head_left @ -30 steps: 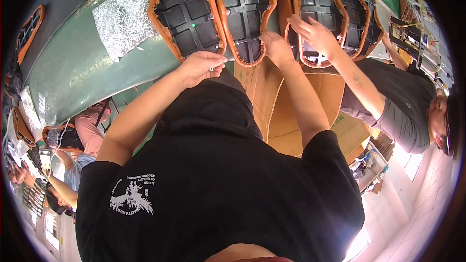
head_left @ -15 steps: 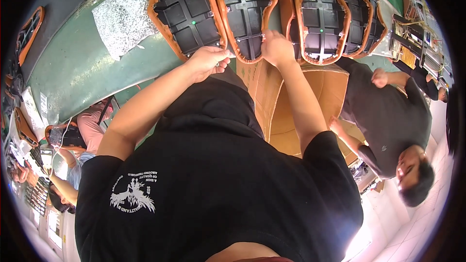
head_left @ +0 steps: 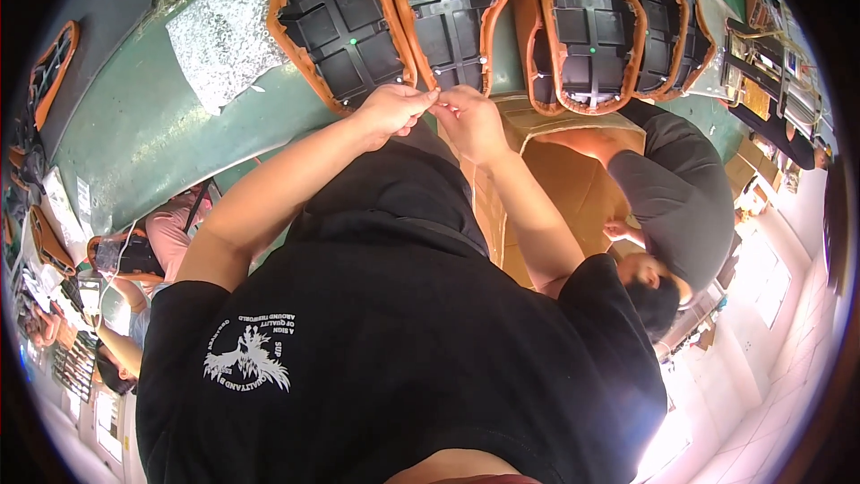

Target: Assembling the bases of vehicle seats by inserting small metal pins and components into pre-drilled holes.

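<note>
left hand (head_left: 394, 109) grip pinched on orange rim of black gridded moulded panel (head_left: 448, 13) | right hand (head_left: 473, 121) grip pinched there too | panel flat on green worktop (head_left: 143, 134), between similar panels

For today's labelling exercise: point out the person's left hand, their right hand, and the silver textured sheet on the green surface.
left hand (head_left: 390, 112), head view, on the knuckles.
right hand (head_left: 473, 121), head view, on the back of the hand.
silver textured sheet (head_left: 219, 36), head view, on its middle.

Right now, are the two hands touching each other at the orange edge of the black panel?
Touching. The head view shows the left hand and right hand meeting fingertip to fingertip, no gap between them, at the lower orange edge of the black panel.
</note>
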`<control>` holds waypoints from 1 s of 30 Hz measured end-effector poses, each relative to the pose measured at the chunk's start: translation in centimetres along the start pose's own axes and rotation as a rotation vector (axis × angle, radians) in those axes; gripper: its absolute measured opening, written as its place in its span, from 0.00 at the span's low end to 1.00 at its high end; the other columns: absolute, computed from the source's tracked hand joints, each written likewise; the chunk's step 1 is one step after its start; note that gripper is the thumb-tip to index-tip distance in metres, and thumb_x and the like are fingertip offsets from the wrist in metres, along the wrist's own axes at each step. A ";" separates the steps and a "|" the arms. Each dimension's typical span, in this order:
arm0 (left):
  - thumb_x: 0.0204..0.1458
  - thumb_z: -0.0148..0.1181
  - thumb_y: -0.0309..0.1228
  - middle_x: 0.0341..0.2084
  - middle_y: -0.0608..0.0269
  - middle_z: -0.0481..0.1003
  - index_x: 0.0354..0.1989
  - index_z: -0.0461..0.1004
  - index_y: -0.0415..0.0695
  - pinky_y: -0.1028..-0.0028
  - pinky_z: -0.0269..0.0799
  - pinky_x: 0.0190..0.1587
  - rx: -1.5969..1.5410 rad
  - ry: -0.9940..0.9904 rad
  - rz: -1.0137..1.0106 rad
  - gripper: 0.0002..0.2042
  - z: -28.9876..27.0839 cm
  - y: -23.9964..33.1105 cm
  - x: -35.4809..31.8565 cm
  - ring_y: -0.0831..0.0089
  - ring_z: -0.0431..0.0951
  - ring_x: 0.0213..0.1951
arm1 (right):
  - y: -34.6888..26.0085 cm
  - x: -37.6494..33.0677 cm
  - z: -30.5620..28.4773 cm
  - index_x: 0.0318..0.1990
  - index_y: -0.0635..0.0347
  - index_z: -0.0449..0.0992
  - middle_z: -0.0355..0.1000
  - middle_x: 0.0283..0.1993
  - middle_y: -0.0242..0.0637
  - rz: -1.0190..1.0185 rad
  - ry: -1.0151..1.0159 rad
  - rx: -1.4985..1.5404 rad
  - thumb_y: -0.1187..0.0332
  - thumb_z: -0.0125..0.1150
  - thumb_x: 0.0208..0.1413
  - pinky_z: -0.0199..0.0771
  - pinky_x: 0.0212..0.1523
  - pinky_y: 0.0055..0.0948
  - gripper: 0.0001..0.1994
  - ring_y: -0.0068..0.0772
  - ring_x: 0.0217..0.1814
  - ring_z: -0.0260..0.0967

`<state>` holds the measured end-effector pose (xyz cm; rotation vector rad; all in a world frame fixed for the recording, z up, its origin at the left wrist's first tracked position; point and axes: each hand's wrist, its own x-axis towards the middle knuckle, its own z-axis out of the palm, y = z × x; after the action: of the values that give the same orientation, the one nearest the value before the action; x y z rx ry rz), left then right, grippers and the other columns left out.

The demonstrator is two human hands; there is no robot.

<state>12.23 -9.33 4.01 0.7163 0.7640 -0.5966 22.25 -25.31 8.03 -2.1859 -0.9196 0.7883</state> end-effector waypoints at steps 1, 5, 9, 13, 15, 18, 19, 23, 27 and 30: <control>0.62 0.64 0.42 0.21 0.77 0.63 0.37 0.80 0.43 0.79 0.56 0.25 -0.001 0.004 -0.003 0.14 0.1 0.0 -0.1 0.84 0.59 0.24 | -0.2 0.1 -0.4 0.42 0.59 0.82 0.76 0.37 0.42 0.006 -0.031 0.029 0.73 0.70 0.53 0.78 0.40 0.35 0.09 0.43 0.37 0.77; 0.63 0.62 0.41 0.21 0.77 0.63 0.40 0.80 0.42 0.80 0.55 0.25 0.017 0.027 0.043 0.14 0.0 0.1 -0.3 0.85 0.58 0.23 | -1.1 0.6 -0.6 0.41 0.61 0.82 0.76 0.37 0.42 -0.015 -0.023 0.107 0.74 0.69 0.52 0.78 0.41 0.36 0.09 0.46 0.39 0.77; 0.65 0.60 0.40 0.22 0.78 0.62 0.43 0.80 0.40 0.80 0.54 0.24 0.076 0.052 0.054 0.14 0.1 0.1 -0.8 0.85 0.58 0.23 | 0.3 1.3 -0.4 0.42 0.60 0.82 0.77 0.38 0.43 -0.171 0.053 0.000 0.75 0.66 0.53 0.78 0.42 0.38 0.08 0.48 0.40 0.77; 0.64 0.61 0.40 0.22 0.76 0.62 0.41 0.81 0.40 0.79 0.55 0.25 0.052 0.066 0.052 0.14 -1.5 -0.8 -1.2 0.83 0.59 0.24 | 2.8 3.0 0.4 0.39 0.61 0.81 0.76 0.39 0.43 -0.102 0.112 -0.152 0.73 0.63 0.54 0.77 0.44 0.42 0.06 0.50 0.42 0.76; 0.64 0.61 0.39 0.23 0.75 0.62 0.41 0.80 0.39 0.79 0.53 0.24 0.049 0.074 -0.014 0.14 -2.4 -1.2 -1.6 0.83 0.58 0.23 | 4.5 4.0 1.0 0.38 0.61 0.81 0.76 0.38 0.43 -0.173 0.086 -0.223 0.73 0.62 0.54 0.77 0.44 0.43 0.06 0.49 0.43 0.75; 0.64 0.60 0.39 0.22 0.76 0.62 0.40 0.80 0.39 0.79 0.52 0.23 0.035 0.091 -0.046 0.14 -3.5 -1.8 -2.3 0.83 0.57 0.22 | 4.8 4.8 1.3 0.38 0.61 0.80 0.76 0.37 0.43 -0.290 -0.001 -0.370 0.74 0.62 0.52 0.77 0.45 0.43 0.06 0.49 0.44 0.75; 0.64 0.60 0.39 0.22 0.76 0.62 0.40 0.80 0.39 0.79 0.52 0.23 0.031 0.095 -0.044 0.14 -3.9 -1.9 -2.4 0.83 0.57 0.22 | 4.7 5.1 1.2 0.39 0.61 0.80 0.76 0.37 0.43 -0.337 -0.058 -0.453 0.75 0.63 0.51 0.77 0.44 0.43 0.07 0.49 0.44 0.75; 0.64 0.60 0.37 0.22 0.76 0.62 0.39 0.79 0.39 0.79 0.52 0.23 -0.009 0.124 -0.041 0.12 -4.8 -2.3 -2.6 0.84 0.57 0.21 | 4.2 5.3 1.5 0.38 0.61 0.79 0.75 0.36 0.44 -0.263 -0.132 -0.491 0.75 0.63 0.50 0.77 0.45 0.44 0.07 0.49 0.45 0.75; 0.63 0.60 0.35 0.21 0.75 0.62 0.39 0.79 0.39 0.79 0.51 0.22 -0.053 0.144 -0.029 0.10 -5.2 -2.2 -2.5 0.84 0.57 0.21 | 6.1 4.9 3.0 0.35 0.60 0.78 0.77 0.38 0.47 -0.162 -0.061 -0.427 0.68 0.60 0.58 0.78 0.45 0.46 0.05 0.53 0.42 0.77; 0.63 0.60 0.34 0.21 0.76 0.62 0.39 0.79 0.39 0.79 0.51 0.22 -0.078 0.155 -0.034 0.10 -5.6 -2.4 -2.5 0.84 0.57 0.20 | 5.9 5.3 3.1 0.34 0.61 0.78 0.77 0.38 0.47 -0.135 -0.084 -0.512 0.63 0.59 0.62 0.79 0.44 0.46 0.10 0.53 0.41 0.78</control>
<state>6.78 -5.97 2.24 0.6844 0.9397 -0.5435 25.35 -23.56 0.29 -2.4964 -1.4221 0.6314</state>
